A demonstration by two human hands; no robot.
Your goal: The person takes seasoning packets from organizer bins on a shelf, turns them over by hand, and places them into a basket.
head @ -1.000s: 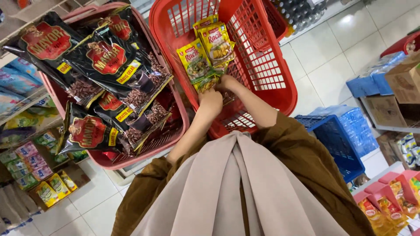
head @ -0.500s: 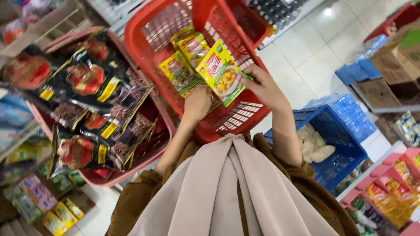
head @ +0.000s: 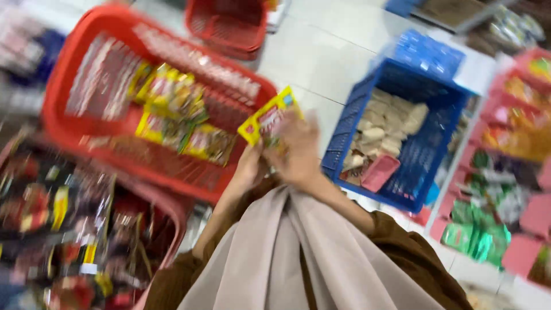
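The view is blurred by motion. My right hand [head: 298,152] and my left hand [head: 249,166] are together in front of my chest, both gripping a yellow sachet strip [head: 267,117] with red and green print. The strip sticks up above my fingers. Just left of my hands sits a red plastic basket [head: 86,63], and more yellow sachets [head: 172,112] lie inside it. My brown sleeves and a beige scarf fill the bottom of the view.
A blue crate [head: 427,74] with pale packets stands to the right on the white tiled floor. A second red basket [head: 229,26] is farther back. Dark snack packets [head: 51,212] fill a pink basket at left. Shelves with pink and green packs [head: 493,212] line the right.
My hands lifted the yellow sachet strip out of the red basket and drew it toward my chest. The view swung right, bringing the blue crate and right shelves in.
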